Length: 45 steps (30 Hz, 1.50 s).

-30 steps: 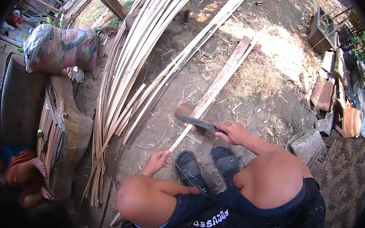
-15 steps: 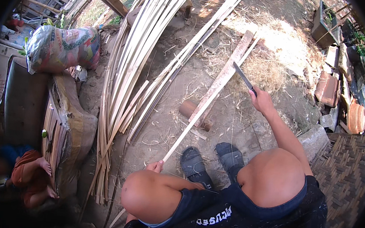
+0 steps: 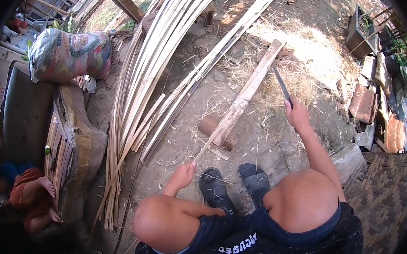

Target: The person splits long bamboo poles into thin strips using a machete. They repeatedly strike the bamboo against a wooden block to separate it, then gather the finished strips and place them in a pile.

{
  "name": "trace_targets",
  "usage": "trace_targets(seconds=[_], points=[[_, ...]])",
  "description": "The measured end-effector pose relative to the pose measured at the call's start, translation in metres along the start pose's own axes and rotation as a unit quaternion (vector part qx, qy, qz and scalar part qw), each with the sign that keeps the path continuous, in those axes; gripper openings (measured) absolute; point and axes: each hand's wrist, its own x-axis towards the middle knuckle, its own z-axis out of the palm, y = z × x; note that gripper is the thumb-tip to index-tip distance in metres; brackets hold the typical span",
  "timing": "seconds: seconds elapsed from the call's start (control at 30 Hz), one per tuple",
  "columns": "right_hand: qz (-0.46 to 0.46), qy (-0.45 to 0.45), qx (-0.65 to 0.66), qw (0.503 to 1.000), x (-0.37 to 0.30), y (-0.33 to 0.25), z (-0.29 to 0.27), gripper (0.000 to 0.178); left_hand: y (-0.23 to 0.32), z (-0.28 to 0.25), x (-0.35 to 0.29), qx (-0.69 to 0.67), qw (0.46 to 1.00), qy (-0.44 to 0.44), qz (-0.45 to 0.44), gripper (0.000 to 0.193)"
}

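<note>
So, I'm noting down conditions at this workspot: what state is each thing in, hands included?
Left hand: closed on the thin pale strip
Right hand: closed round the handle of the knife
Thin pale strip: lengthwise along the wooden board
Knife: blade bare, apart from the strip
Wooden board: near end over the short log
Short log: on its side
Sack: bulging
Sandals: worn

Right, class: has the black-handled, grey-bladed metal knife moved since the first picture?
Yes: judged against the short, round brown wooden log, the knife has moved forward and to the right.
</note>
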Motion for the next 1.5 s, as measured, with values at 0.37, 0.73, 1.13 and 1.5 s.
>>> trace_targets(seconds=[0.37, 0.73, 1.13, 1.5], points=[[-0.138, -0.112, 0.046, 0.983, -0.052, -0.043, 0.051, 0.041, -0.015, -0.012, -0.004, -0.245, 0.945, -0.118, -0.183, 0.045], [-0.215, -0.138, 0.066, 0.964, -0.077, -0.040, 0.067, 0.039, -0.036, -0.012, -0.021, -0.251, 0.955, -0.062, -0.148, 0.048], [-0.335, -0.156, 0.000, 0.929, -0.107, -0.054, 0.066, 0.037, -0.018, -0.013, 0.008, -0.220, 0.972, -0.039, -0.076, 0.042], [-0.147, -0.070, -0.009, 0.987, -0.045, -0.003, 0.043, 0.041, -0.059, -0.008, -0.008, -0.234, 0.969, -0.043, -0.065, 0.041]])
